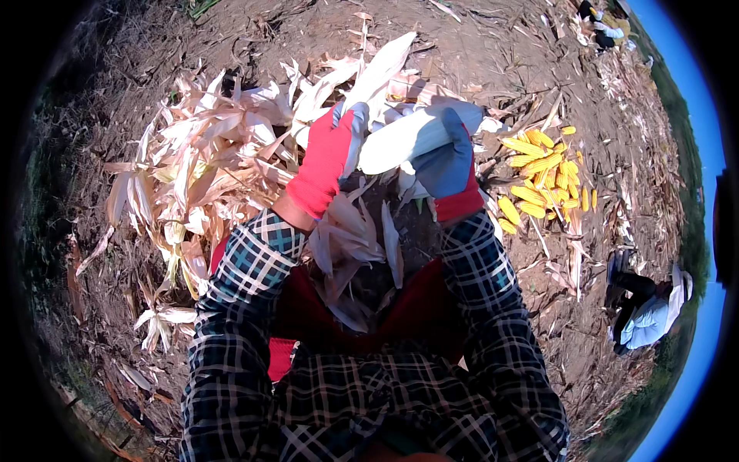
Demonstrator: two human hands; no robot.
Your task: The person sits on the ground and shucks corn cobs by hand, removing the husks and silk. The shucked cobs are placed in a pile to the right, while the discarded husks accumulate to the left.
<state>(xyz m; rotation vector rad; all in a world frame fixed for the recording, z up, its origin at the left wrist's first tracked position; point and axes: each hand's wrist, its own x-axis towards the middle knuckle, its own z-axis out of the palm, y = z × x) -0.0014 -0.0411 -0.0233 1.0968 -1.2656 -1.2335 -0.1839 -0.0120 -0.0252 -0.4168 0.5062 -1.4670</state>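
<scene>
Both hands wear red and grey work gloves. My right hand (pixel 447 156) is closed around an ear of corn in its pale husk (pixel 407 136), which lies nearly level across the view in front of me. My left hand (pixel 335 138) grips a strip of pale husk (pixel 384 66) that points up and away; whether it is still joined to an ear cannot be told. The left hand is just left of the husked ear's near end. Below the hands, loose dry husks (pixel 346 231) lie on the soil between my knees.
A big heap of dry husks (pixel 196 156) spreads at the left. Bare yellow corn cobs (pixel 542 167) are piled on the ground at the right. A seated person (pixel 646 317) is far right, with other people (pixel 606 29) at the upper right. Dry stalks litter the soil.
</scene>
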